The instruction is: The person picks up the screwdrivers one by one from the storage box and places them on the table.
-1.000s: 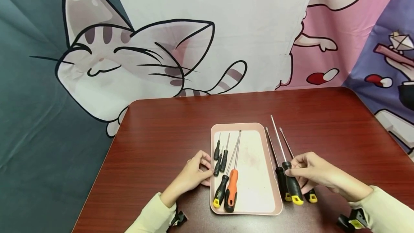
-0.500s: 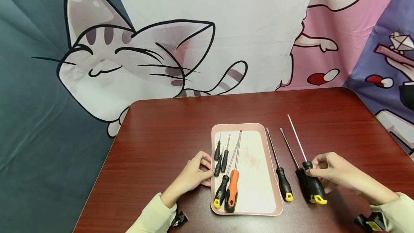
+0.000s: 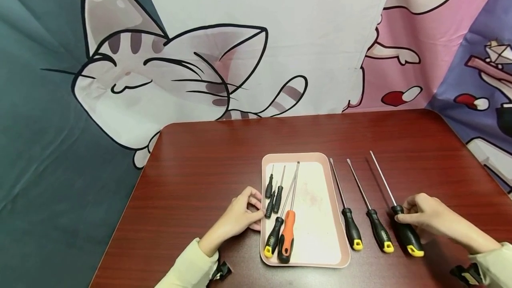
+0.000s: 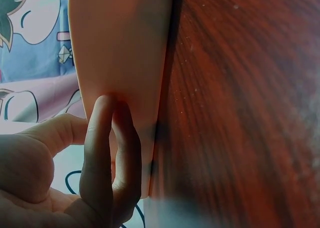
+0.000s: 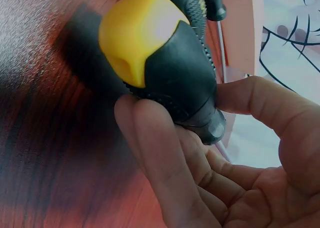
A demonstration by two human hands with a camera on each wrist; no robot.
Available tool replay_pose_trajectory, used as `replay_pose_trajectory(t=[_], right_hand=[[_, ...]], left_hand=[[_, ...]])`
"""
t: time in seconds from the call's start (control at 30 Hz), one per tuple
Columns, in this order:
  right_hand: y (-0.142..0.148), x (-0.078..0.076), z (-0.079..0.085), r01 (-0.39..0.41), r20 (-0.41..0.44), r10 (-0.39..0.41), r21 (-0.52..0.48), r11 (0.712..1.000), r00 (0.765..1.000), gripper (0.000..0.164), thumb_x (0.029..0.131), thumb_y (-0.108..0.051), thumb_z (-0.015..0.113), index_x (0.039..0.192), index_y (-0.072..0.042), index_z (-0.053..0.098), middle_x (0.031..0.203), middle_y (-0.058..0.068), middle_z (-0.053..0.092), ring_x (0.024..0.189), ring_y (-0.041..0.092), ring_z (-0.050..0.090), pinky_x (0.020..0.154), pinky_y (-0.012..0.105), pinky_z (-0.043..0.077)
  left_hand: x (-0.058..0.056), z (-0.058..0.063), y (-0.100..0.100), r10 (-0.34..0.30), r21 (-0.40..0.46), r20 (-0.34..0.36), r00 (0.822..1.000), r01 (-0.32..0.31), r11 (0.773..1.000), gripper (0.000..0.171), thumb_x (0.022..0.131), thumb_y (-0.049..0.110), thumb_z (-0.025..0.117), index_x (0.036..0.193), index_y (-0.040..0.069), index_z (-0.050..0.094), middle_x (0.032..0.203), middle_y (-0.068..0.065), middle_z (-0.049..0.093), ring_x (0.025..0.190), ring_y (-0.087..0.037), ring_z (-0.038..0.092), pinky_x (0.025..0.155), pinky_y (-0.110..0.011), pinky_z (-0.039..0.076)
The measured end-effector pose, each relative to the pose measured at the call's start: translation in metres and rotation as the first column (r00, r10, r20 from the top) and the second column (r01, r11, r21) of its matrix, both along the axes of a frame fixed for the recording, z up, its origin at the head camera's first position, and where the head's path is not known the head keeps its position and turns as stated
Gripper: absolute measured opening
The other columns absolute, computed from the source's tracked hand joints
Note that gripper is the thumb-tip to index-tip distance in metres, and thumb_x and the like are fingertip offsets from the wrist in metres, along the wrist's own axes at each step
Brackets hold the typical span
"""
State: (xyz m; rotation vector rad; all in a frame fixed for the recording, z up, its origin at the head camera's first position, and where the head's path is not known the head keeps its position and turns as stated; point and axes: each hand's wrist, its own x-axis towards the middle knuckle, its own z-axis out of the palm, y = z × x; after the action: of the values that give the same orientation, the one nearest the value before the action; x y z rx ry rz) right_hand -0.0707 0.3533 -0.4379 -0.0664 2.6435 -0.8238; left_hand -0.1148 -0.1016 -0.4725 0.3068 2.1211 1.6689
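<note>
In the head view, my right hand [image 3: 430,214] grips a large screwdriver [image 3: 406,230] with a black handle and yellow end. Its shaft points away, slightly above the table by its shadow. The right wrist view shows thumb and fingers around the handle [image 5: 185,68]. Left of it, two similar black-and-yellow screwdrivers lie side by side, a middle screwdriver [image 3: 378,230] and a nearer-tray screwdriver [image 3: 351,228]. My left hand [image 3: 242,210] pinches the left wall of a pink tray [image 3: 345,252], thumb at the rim and fingers on the outer wall [image 4: 120,48].
Inside the tray lie an orange-and-black screwdriver [image 3: 286,234], a black-and-yellow screwdriver [image 3: 274,237] and several small black screwdrivers [image 3: 278,199] along its left side. The reddish-brown table [image 3: 200,154] ends at a cartoon-printed cloth [image 3: 320,34] behind.
My right hand has carried the large screwdriver rightward, past the other two, and lowered it to the right end of the row. The left hand and tray have stayed put.
</note>
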Motion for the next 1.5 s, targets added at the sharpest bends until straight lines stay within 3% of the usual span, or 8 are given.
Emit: replay_pose_trajectory(t=[0.13, 0.33, 0.63, 1.0, 1.2, 1.5], right_hand=[[0.000, 0.001, -0.002, 0.035, 0.054, -0.032, -0.058, 0.998, 0.998, 0.021, 0.088, -0.017, 0.072, 0.078, -0.005, 0.058, 0.060, 0.002, 0.052, 0.050, 0.019, 0.059, 0.045, 0.031, 0.056], [-0.001, -0.002, -0.008, 0.049, 0.061, -0.046, -0.046, 0.998, 0.997, 0.022, 0.088, -0.016, 0.073, 0.079, -0.002, 0.058, 0.060, 0.002, 0.052, 0.052, 0.020, 0.060, 0.044, 0.032, 0.056], [-0.002, -0.002, -0.014, 0.116, 0.156, -0.101, -0.089, 0.989, 0.983, 0.023, 0.087, -0.016, 0.073, 0.083, 0.001, 0.057, 0.063, 0.006, 0.052, 0.052, 0.023, 0.061, 0.045, 0.037, 0.059], [-0.006, -0.003, -0.019, 0.090, 0.092, -0.089, 0.002, 0.996, 0.992, 0.027, 0.088, -0.018, 0.074, 0.073, -0.004, 0.057, 0.060, 0.001, 0.051, 0.048, 0.019, 0.060, 0.044, 0.033, 0.056], [-0.008, 0.000, -0.019, 0.032, 0.007, -0.032, 0.092, 0.995, 0.999, 0.042, 0.086, -0.028, 0.076, 0.060, -0.013, 0.047, 0.053, -0.005, 0.044, 0.049, 0.014, 0.051, 0.046, 0.028, 0.046], [-0.011, 0.001, -0.010, 0.088, 0.102, -0.095, 0.066, 0.994, 0.990, 0.050, 0.085, -0.040, 0.078, 0.057, -0.011, 0.049, 0.047, 0.003, 0.054, 0.041, 0.018, 0.060, 0.043, 0.032, 0.055]], left_hand=[[-0.001, 0.001, 0.000, -0.003, -0.003, 0.003, 1.000, 0.003, 1.000, 0.031, 0.087, -0.004, 0.068, 0.112, -0.005, 0.049, 0.094, -0.016, 0.059, 0.066, -0.024, 0.068, 0.056, -0.039, 0.062], [-0.001, 0.001, 0.000, -0.001, -0.003, 0.010, 1.000, 0.001, 1.000, 0.032, 0.087, -0.004, 0.067, 0.113, -0.006, 0.049, 0.095, -0.017, 0.059, 0.065, -0.021, 0.068, 0.057, -0.039, 0.062], [-0.001, -0.001, 0.000, -0.004, 0.008, 0.020, 1.000, 0.003, 1.000, 0.032, 0.087, -0.004, 0.067, 0.114, -0.006, 0.048, 0.094, -0.017, 0.059, 0.065, -0.022, 0.068, 0.057, -0.039, 0.062], [-0.001, -0.001, -0.001, 0.003, 0.018, 0.023, 1.000, -0.004, 1.000, 0.032, 0.088, -0.004, 0.068, 0.114, -0.007, 0.049, 0.094, -0.016, 0.058, 0.065, -0.021, 0.068, 0.057, -0.040, 0.062], [-0.001, -0.001, -0.001, 0.004, 0.015, 0.025, 1.000, -0.004, 1.000, 0.033, 0.088, -0.003, 0.069, 0.114, -0.006, 0.049, 0.095, -0.016, 0.058, 0.065, -0.020, 0.067, 0.058, -0.039, 0.062], [-0.001, -0.002, -0.001, 0.003, 0.008, 0.019, 1.000, -0.003, 1.000, 0.033, 0.087, -0.003, 0.069, 0.113, -0.004, 0.050, 0.094, -0.015, 0.059, 0.065, -0.021, 0.068, 0.057, -0.040, 0.062]])
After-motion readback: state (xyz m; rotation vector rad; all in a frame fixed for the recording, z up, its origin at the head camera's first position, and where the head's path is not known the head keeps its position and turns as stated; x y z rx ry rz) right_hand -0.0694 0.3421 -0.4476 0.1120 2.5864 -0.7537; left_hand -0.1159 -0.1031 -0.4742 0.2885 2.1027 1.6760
